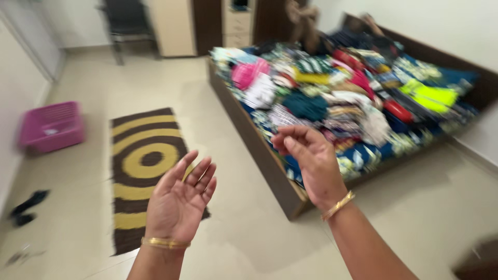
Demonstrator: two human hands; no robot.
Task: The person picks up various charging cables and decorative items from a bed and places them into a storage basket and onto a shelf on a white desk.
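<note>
Two empty hands: left hand (179, 199) spread wide, right hand (311, 158) loosely curled; one bed (270, 166) heaped with clothes (337, 93), one pink basket (52, 126).

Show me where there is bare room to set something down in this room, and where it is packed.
Bare floor lies between the striped rug and the bed, and between the rug and the pink basket. The bed top is crowded with folded clothes. Both the left hand and right hand are open, holding nothing.

bare floor (233, 155) ahead, clothes-heaped bed (259, 150) right
</note>
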